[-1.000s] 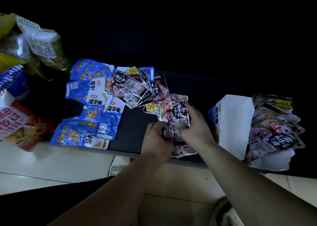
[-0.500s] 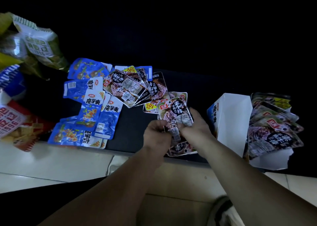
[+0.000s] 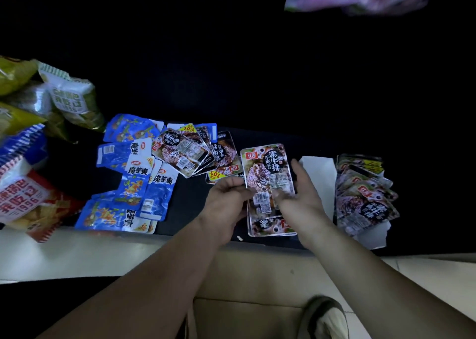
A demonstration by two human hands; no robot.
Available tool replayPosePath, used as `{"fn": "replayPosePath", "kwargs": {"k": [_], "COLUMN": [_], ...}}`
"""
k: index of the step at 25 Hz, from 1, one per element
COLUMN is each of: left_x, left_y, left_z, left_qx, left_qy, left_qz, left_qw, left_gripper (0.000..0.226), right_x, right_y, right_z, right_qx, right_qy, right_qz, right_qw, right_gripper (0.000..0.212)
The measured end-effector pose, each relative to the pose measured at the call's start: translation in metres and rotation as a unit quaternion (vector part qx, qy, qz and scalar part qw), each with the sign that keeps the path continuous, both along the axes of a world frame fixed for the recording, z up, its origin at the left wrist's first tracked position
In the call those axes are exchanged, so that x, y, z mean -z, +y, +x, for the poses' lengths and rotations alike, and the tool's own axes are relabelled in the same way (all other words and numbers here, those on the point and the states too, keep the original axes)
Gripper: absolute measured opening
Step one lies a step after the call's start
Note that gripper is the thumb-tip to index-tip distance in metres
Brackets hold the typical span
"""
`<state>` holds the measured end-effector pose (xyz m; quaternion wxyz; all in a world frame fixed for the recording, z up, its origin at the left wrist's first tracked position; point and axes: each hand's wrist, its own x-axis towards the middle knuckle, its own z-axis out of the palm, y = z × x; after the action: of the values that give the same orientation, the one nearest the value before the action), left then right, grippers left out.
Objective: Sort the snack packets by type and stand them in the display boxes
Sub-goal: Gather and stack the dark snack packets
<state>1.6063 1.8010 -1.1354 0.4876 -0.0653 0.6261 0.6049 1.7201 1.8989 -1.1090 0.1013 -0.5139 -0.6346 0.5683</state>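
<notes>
Pinch grip of left hand (image 3: 226, 199) and right hand (image 3: 300, 197) on opposite sides of dark snack packet (image 3: 268, 173).

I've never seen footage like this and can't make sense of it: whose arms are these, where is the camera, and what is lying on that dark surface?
There is no machine here. A person wears one camera on the head, and it looks down at their own bare arms. The left hand and right hand together hold a brown packet by its sides, above the dark table. On the table lie blue packets and a fan of brown packets. At the right, a white display box already holds boxed packets of the brown kind. Larger snack bags are piled at the far left.
</notes>
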Motion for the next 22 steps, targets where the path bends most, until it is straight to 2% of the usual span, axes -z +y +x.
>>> {"fn": "replayPosePath", "kwargs": {"k": [2,5,7,9,10,12,13,14,16,18,20,22], "left_x": [-0.016,-0.035,-0.050,-0.068,-0.075,-0.092,-0.103,-0.112,-0.134,-0.159,-0.179,-0.187], "left_y": [0.001,-0.002,-0.011,-0.024,-0.030,-0.036,-0.036,-0.035,-0.033,-0.033,-0.039,-0.045], "left_z": [-0.001,-0.004,-0.003,0.004,0.006,0.008,0.008,0.009,0.014,0.025,0.035,0.041], "left_qx": [0.027,-0.005,0.001,0.066,0.096,0.091,0.072,0.053,0.050,0.054,0.093,0.162], "left_qy": [0.093,0.120,0.048,-0.055,-0.093,-0.131,-0.118,-0.077,0.076,0.199,0.276,0.341], "left_qz": [-0.020,-0.015,-0.006,0.016,0.048,0.120,0.141,0.132,0.062,0.059,0.109,0.119], "left_qw": [0.995,0.993,0.999,0.996,0.990,0.980,0.980,0.987,0.994,0.977,0.951,0.918], "left_gripper": [0.025,0.028,0.046,0.079,0.084,0.064,0.053,0.044,0.032,0.030,0.051,0.078], "right_x": [-0.011,-0.028,-0.047,-0.070,-0.082,-0.105,-0.114,-0.121,-0.135,-0.144,-0.149,-0.155], "right_y": [-0.004,-0.008,-0.011,-0.012,-0.013,-0.016,-0.018,-0.019,-0.024,-0.029,-0.033,-0.037], "right_z": [0.002,-0.002,-0.003,-0.001,0.000,0.005,0.008,0.013,0.025,0.032,0.034,0.035], "right_qx": [-0.001,0.006,0.013,0.018,0.013,-0.004,-0.013,-0.023,-0.044,-0.054,-0.066,-0.090], "right_qy": [0.019,0.053,0.072,0.090,0.097,0.101,0.096,0.088,0.072,0.055,0.043,0.040], "right_qz": [0.004,0.001,0.005,0.005,0.004,0.011,0.026,0.046,0.082,0.092,0.081,0.072], "right_qw": [1.000,0.999,0.997,0.996,0.995,0.995,0.995,0.995,0.993,0.993,0.994,0.993], "right_gripper": [0.073,0.072,0.070,0.074,0.076,0.078,0.079,0.079,0.079,0.080,0.082,0.083]}}
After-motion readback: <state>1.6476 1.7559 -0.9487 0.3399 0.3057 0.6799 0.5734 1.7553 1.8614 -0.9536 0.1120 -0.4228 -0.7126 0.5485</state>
